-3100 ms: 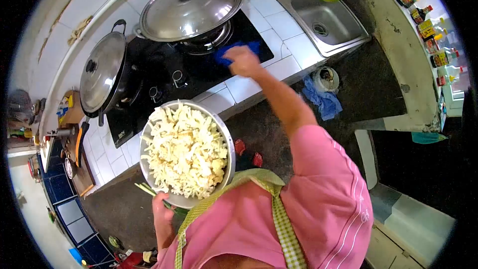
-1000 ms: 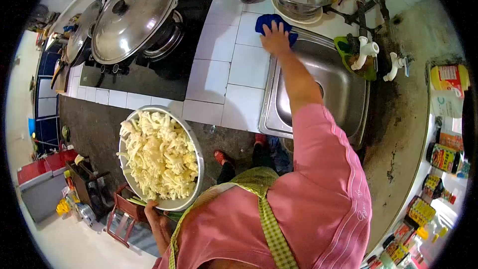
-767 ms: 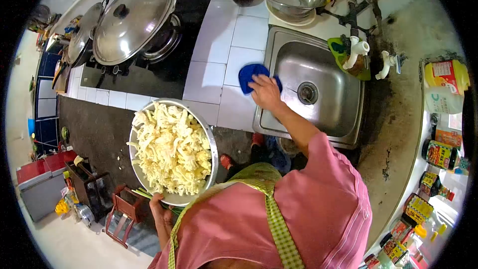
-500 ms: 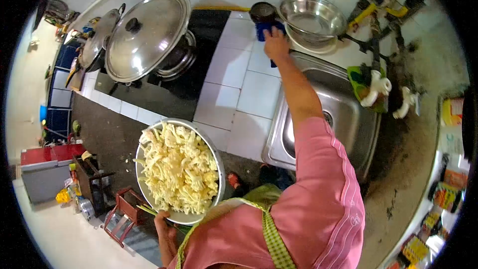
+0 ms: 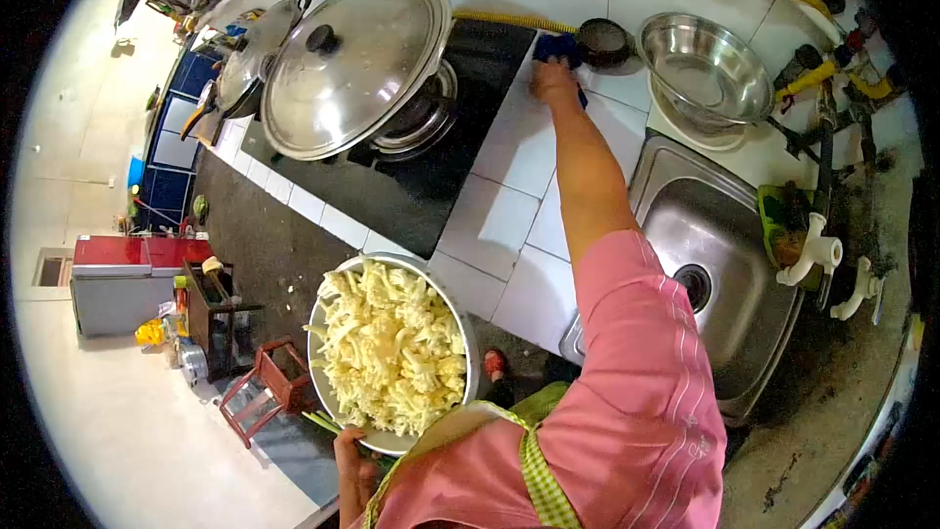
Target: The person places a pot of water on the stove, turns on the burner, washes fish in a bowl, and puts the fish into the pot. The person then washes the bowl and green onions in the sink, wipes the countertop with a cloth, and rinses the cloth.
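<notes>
Low in the view, my left hand is closed on the rim of a metal bowl that leans against my body, with thin green stalks by the fingers. Pale cauliflower pieces fill the bowl. My right arm reaches far across the white tiled counter. At its end my right hand presses on a dark blue cloth, between the black stove and a small dark bowl. The fingertips are partly lost against the cloth.
A large lidded pan sits on the black stove, a second lidded pan behind it. Right of my arm are a steel sink, stacked metal bowls and white taps. A wooden stool stands on the floor.
My view has turned left, so the counter things sit further right. My right hand with the blue cloth has moved from the sink side to the counter's back, near the stove.
</notes>
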Tool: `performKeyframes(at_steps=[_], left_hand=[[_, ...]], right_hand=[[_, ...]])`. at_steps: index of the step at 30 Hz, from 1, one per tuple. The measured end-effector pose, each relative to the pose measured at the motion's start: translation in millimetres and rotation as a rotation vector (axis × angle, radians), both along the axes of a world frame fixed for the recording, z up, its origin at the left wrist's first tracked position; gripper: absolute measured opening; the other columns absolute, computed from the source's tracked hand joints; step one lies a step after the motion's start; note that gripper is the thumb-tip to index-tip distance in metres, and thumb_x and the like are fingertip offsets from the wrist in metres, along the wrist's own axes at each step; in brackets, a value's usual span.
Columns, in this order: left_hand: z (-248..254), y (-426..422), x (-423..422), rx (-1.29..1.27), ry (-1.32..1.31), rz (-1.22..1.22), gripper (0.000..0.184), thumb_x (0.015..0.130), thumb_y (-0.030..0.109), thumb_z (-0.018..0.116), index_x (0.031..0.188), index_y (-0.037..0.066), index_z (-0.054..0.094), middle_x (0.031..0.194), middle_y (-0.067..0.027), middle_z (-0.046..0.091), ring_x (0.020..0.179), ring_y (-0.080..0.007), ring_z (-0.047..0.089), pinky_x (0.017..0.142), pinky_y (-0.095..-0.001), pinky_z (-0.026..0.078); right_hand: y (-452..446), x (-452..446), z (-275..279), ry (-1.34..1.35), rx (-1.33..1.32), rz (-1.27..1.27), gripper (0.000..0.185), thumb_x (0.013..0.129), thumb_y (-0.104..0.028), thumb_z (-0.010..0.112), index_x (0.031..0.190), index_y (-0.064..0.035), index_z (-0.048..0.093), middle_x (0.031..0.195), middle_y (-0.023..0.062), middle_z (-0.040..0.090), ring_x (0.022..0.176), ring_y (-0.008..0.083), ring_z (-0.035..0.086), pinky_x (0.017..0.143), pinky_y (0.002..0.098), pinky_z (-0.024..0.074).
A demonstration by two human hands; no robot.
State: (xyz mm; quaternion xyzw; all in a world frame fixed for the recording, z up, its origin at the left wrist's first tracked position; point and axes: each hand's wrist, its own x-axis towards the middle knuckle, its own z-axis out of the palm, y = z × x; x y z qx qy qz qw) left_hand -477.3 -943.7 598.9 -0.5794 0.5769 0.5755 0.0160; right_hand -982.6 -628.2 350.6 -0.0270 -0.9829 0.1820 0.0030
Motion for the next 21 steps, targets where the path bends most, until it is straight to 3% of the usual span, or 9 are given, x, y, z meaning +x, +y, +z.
performKeyframes(at_steps=[4, 5, 8, 10, 11, 15, 17, 19, 21], left_hand=[[-1, 1, -10, 0.172, 0.016, 0.122, 0.010, 0.057, 0.010, 0.047, 0.066, 0.005, 0.046, 0.062, -0.0076, 0.049, 0.048, -0.0209, 0.049, 0.033, -0.0267, 0.037], [7, 8, -18, 0.108, 0.006, 0.110, 0.010, 0.057, 0.010, 0.048, 0.065, 0.005, 0.046, 0.062, -0.0083, 0.049, 0.046, -0.0209, 0.047, 0.032, -0.0270, 0.036], [-4, -14, -13, 0.156, 0.032, 0.003, 0.008, 0.058, 0.009, 0.048, 0.064, 0.006, 0.045, 0.060, -0.0081, 0.047, 0.043, -0.0204, 0.044, 0.032, -0.0275, 0.033], [-7, -20, -14, 0.175, -0.018, -0.001, 0.005, 0.060, 0.008, 0.047, 0.062, 0.006, 0.043, 0.059, -0.0075, 0.045, 0.042, -0.0199, 0.043, 0.032, -0.0270, 0.032], [-22, -37, -4, 0.272, 0.057, -0.010, 0.005, 0.061, 0.008, 0.047, 0.060, 0.006, 0.042, 0.059, -0.0072, 0.044, 0.042, -0.0192, 0.043, 0.031, -0.0265, 0.032], [-10, -23, -19, 0.212, 0.027, -0.091, 0.005, 0.062, 0.007, 0.046, 0.061, 0.006, 0.041, 0.059, -0.0067, 0.044, 0.042, -0.0177, 0.042, 0.031, -0.0256, 0.031], [-19, -41, -16, 0.255, 0.022, -0.095, 0.005, 0.063, 0.008, 0.046, 0.065, 0.005, 0.042, 0.059, -0.0068, 0.045, 0.042, -0.0174, 0.042, 0.032, -0.0251, 0.032], [-9, -36, -18, 0.311, 0.138, -0.250, 0.006, 0.063, 0.009, 0.047, 0.066, 0.005, 0.043, 0.060, -0.0063, 0.046, 0.043, -0.0178, 0.042, 0.033, -0.0260, 0.032], [-2, -38, -20, 0.204, 0.128, -0.263, 0.006, 0.064, 0.010, 0.046, 0.067, 0.005, 0.044, 0.061, -0.0062, 0.047, 0.044, -0.0178, 0.043, 0.034, -0.0265, 0.033]], right_hand=[[-59, 61, -46, 0.125, -0.146, 0.367, 0.027, 0.064, -0.025, 0.055, 0.077, -0.0015, 0.061, 0.082, 0.0181, 0.057, 0.079, 0.0332, 0.053, 0.069, 0.0410, 0.0433], [-62, 109, 14, -0.248, -0.124, 0.488, 0.021, 0.064, -0.023, 0.054, 0.074, -0.0057, 0.062, 0.080, 0.0138, 0.057, 0.083, 0.0304, 0.052, 0.072, 0.0402, 0.0413], [-65, 230, -6, 0.250, -0.504, 0.777, 0.008, 0.061, -0.017, 0.054, 0.064, -0.0123, 0.060, 0.078, 0.0055, 0.058, 0.085, 0.0229, 0.049, 0.074, 0.0370, 0.0367], [-47, 309, -57, 0.061, -0.676, 0.625, 0.004, 0.057, -0.010, 0.054, 0.056, -0.0078, 0.058, 0.067, 0.0093, 0.057, 0.070, 0.0261, 0.053, 0.066, 0.0352, 0.0413], [-17, 311, 33, -0.268, -0.361, 0.809, 0.007, 0.057, -0.008, 0.052, 0.056, -0.0065, 0.058, 0.064, 0.0113, 0.057, 0.068, 0.0271, 0.054, 0.065, 0.0373, 0.0434], [73, 266, 97, -0.231, -0.332, 0.026, 0.028, 0.068, -0.005, 0.043, 0.089, -0.0097, 0.061, 0.068, 0.0155, 0.058, 0.064, 0.0249, 0.058, 0.064, 0.0395, 0.0465], [113, 248, 91, 0.084, -0.477, -0.083, 0.027, 0.069, -0.007, 0.044, 0.090, -0.0111, 0.059, 0.075, 0.0161, 0.058, 0.072, 0.0294, 0.057, 0.068, 0.0390, 0.0447], [130, 245, 27, -0.159, -0.164, -0.028, 0.028, 0.063, -0.007, 0.049, 0.089, -0.0089, 0.059, 0.083, 0.0172, 0.059, 0.079, 0.0340, 0.056, 0.070, 0.0387, 0.0443], [102, 288, 16, -0.132, -0.342, -0.149, 0.019, 0.066, -0.009, 0.050, 0.083, -0.0089, 0.059, 0.087, 0.0149, 0.057, 0.081, 0.0328, 0.054, 0.071, 0.0375, 0.0433]])
